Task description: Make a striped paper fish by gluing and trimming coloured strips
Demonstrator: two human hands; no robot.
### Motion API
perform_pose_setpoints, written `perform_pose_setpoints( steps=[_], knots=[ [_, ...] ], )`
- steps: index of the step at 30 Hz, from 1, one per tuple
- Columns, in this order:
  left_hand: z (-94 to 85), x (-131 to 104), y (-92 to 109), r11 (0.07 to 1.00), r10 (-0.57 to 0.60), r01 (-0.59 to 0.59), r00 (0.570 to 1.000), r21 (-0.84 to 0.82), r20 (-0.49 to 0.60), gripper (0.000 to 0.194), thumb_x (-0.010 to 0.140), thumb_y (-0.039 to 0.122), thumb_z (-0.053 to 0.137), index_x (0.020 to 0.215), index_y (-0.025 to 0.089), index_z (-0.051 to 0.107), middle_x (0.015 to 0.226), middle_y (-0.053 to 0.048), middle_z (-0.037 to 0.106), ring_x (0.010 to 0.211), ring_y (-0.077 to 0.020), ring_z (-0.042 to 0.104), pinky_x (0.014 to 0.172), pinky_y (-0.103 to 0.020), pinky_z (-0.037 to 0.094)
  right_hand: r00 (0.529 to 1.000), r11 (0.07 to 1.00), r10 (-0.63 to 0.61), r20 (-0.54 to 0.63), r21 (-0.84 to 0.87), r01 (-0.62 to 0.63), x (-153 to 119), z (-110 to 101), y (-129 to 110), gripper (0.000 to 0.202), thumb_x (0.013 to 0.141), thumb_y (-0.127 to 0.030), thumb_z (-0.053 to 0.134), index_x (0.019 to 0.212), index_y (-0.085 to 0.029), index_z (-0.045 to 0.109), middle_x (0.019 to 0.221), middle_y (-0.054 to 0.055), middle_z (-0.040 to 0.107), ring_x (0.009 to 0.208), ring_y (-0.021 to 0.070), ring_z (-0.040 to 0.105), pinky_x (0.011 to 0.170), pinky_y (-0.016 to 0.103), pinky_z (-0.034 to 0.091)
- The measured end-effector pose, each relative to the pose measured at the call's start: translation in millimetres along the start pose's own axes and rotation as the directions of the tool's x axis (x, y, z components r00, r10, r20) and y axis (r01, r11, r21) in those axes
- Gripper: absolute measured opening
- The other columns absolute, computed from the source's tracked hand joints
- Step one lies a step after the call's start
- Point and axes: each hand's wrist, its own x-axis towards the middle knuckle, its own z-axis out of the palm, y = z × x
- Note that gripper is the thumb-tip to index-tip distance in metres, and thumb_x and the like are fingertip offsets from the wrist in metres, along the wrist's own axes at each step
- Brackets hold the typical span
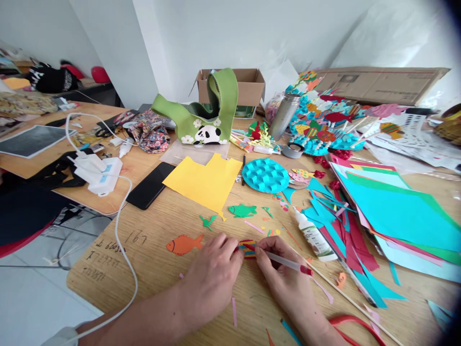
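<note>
Between my hands lies a small striped paper cutout (248,251) in red, yellow and blue, partly covered by my fingers. My left hand (213,275) is closed, its fingertips gripping the cutout's left end against the table. In my right hand (290,287) is a pen (286,262) with a clear barrel and a red end, its tip at the cutout. To the left of my left hand rests an orange paper fish (184,244). A green paper fish (242,210) and a green scrap (208,221) lie just beyond my hands.
A glue bottle (315,235), a thin stick (345,291) and red-handled scissors (355,324) lie at the right. Coloured sheets (406,202) are stacked beyond. Yellow paper (205,180), a phone (150,185) and a white cable (117,235) are leftward. A blue plate (265,175) sits behind.
</note>
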Motion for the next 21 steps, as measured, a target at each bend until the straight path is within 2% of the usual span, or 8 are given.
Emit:
perform_pose_setpoints(
  steps=[21],
  knots=[
    [0.9, 0.0, -0.5, 1.0, 0.003, -0.003, 1.0, -0.021, 0.007, 0.026, 0.086, 0.006, 0.039, 0.102, 0.013, 0.058, 0.104, -0.008, 0.055, 0.099, -0.0246, 0.047, 0.087, -0.042, 0.048, 1.0, 1.0, -0.008, 0.008, -0.016, 0.008, 0.4, 1.3, 2.7, 0.018, 0.084, -0.032, 0.053, 0.072, -0.02, 0.055, 0.061, -0.001, 0.059, 0.052, 0.0125, 0.052, 0.047, 0.023, 0.04]
  ],
)
